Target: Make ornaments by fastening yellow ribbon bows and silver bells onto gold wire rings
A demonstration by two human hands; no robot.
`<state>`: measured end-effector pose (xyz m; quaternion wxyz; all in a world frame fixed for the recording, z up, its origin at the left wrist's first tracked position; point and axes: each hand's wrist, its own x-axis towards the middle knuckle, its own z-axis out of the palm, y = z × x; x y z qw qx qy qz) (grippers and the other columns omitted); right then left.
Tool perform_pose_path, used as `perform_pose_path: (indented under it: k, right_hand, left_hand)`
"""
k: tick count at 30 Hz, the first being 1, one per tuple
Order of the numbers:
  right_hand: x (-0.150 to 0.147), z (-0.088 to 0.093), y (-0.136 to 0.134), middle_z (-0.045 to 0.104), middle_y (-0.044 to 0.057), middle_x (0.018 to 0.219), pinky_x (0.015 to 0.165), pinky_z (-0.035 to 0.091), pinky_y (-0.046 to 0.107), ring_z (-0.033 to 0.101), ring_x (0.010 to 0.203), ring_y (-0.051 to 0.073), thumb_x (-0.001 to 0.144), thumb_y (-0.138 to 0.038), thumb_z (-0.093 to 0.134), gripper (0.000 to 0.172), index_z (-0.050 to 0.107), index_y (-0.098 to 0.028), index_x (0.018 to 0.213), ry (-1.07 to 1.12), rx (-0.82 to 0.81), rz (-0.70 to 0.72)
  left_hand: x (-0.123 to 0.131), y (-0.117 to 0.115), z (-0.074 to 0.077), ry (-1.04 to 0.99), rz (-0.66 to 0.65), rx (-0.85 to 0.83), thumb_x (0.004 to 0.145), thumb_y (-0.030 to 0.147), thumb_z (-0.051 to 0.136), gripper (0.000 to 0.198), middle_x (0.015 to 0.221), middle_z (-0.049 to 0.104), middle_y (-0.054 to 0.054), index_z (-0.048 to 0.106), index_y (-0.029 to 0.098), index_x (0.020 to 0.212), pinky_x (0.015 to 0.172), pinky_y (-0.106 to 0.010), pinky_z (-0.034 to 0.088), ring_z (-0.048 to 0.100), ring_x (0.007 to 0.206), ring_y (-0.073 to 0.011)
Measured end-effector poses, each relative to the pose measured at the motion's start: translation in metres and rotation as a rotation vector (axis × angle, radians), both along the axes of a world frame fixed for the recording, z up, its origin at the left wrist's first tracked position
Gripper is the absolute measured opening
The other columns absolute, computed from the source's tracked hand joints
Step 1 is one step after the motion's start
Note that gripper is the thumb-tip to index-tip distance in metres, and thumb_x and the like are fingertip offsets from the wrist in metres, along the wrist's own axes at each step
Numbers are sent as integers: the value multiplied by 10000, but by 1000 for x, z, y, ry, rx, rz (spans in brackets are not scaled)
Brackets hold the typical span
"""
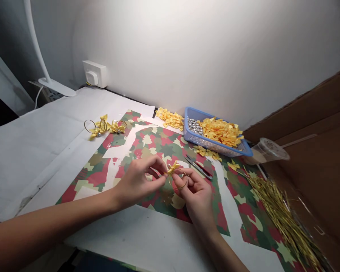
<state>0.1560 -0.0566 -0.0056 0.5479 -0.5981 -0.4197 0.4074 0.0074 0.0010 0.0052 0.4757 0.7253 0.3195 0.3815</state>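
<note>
Ring (186,180) partly covered, golden stems (283,215) cropped

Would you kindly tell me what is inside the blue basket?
The blue basket holds small silvery pieces beside heaped yellow bow-like pieces; anything beneath them is covered.

White lamp base (57,87), wall socket (101,74), clear cup (269,151), cardboard (323,151)

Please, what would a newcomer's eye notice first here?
Probably the blue basket, right of centre, filled with yellow bows and silvery beads. Next, the left hand and right hand near the middle, together at a small yellow bow and golden ring. At the lower right, a bundle of golden strands also stands out.
</note>
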Motion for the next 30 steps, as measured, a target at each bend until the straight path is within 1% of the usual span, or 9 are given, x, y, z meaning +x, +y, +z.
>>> perform_pose_path:
  k: [4,7,10,13,15,18,23,27,30]
  right_hand:
    - [0,-1,-1,283,-96,479,430,290,212,264,437,79,734,-461,680,281,611,-192,777,-47,20,-23]
    - [-1,-3,-1,292,-96,468,412,286,207,274,425,78,748,-460,670,277,601,-192,757,-57,18,-8]
    - [-2,-4,-1,294,-97,465,402,281,201,274,416,75,754,-472,659,292,598,-187,754,-61,6,22]
    - [-2,-5,1,299,-98,478,404,266,195,264,423,71,750,-485,662,310,595,-183,767,-43,-12,42]
    - [-1,-4,2,305,-97,484,408,261,195,266,429,71,753,-500,655,327,597,-180,781,-26,-36,64]
    - [4,-3,3,340,-91,488,437,294,195,316,453,79,740,-512,661,349,600,-174,798,-12,-87,108]
    - [10,0,4,412,-83,493,460,340,205,379,465,89,682,-527,689,399,582,-168,818,-14,-173,171]
    - [14,1,3,459,-64,544,457,340,208,402,485,92,728,-501,640,361,549,-171,842,-57,-186,235]
    - [21,2,2,473,-53,607,479,367,216,429,524,99,756,-425,602,271,514,-186,845,-99,-206,308]
  left_hand:
    - [1,0,1,-31,-8,-91,777,195,611,49,757,616,9,569,170,780,659,-245,563,621,685,-113]
    - [2,0,2,-57,-24,-282,753,266,662,148,820,652,-21,556,173,798,666,-255,567,656,764,-147]
    - [3,2,2,-88,-28,-444,710,265,703,207,846,672,-40,540,173,799,679,-280,565,668,788,-170]
    - [3,5,1,-84,-19,-451,709,234,693,194,837,667,-33,530,174,792,688,-278,547,655,788,-162]
    - [2,6,0,-40,-15,-378,740,224,655,142,831,656,-23,533,175,793,678,-262,531,639,768,-146]
    - [-1,7,-5,87,-29,-218,783,208,586,51,796,635,-4,552,177,805,605,-237,489,591,674,-119]
    - [-3,4,-6,309,-10,160,766,197,555,26,693,613,5,563,184,746,568,-252,418,523,628,-133]
    - [-7,2,4,309,28,446,749,179,513,50,643,555,6,531,181,702,528,-238,378,480,589,-126]
    - [-8,1,7,262,-43,647,727,139,479,100,578,499,19,531,178,650,478,-232,348,423,526,-113]
